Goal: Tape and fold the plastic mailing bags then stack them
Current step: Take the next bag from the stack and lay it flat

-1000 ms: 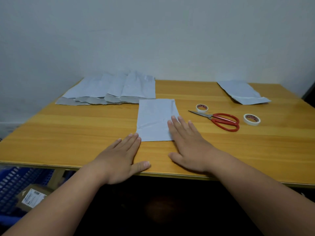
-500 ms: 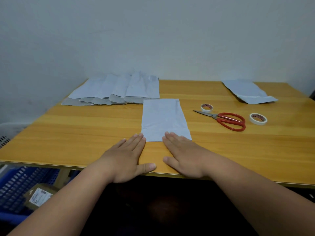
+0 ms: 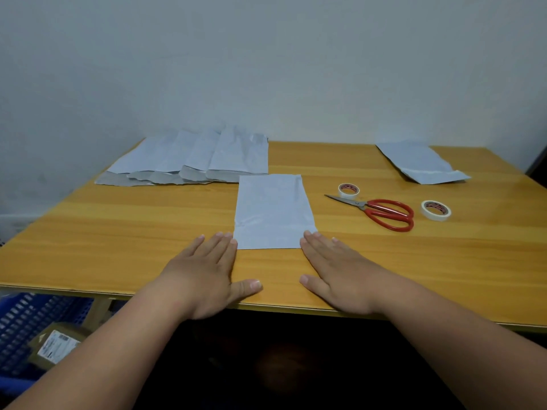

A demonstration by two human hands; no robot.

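Note:
A pale grey mailing bag [image 3: 272,211] lies flat in the middle of the wooden table [image 3: 118,232]. My left hand [image 3: 204,273] rests palm down on the table, its fingertips at the bag's near left corner. My right hand [image 3: 334,270] lies flat too, fingertips touching the bag's near right corner. Several more bags [image 3: 192,161] are fanned out at the back left. One bag [image 3: 420,164] lies at the back right. Red-handled scissors [image 3: 381,213] sit right of the middle bag, between two tape rolls [image 3: 348,189] [image 3: 435,209].
The table's near edge runs just under my wrists. A blue plastic crate [image 3: 26,327] with a labelled cardboard parcel [image 3: 56,344] stands on the floor at the lower left. A white wall rises behind the table.
My right hand slid off the bag's near part, back and to the right, to its near right corner. My left hand stayed flat by the left corner.

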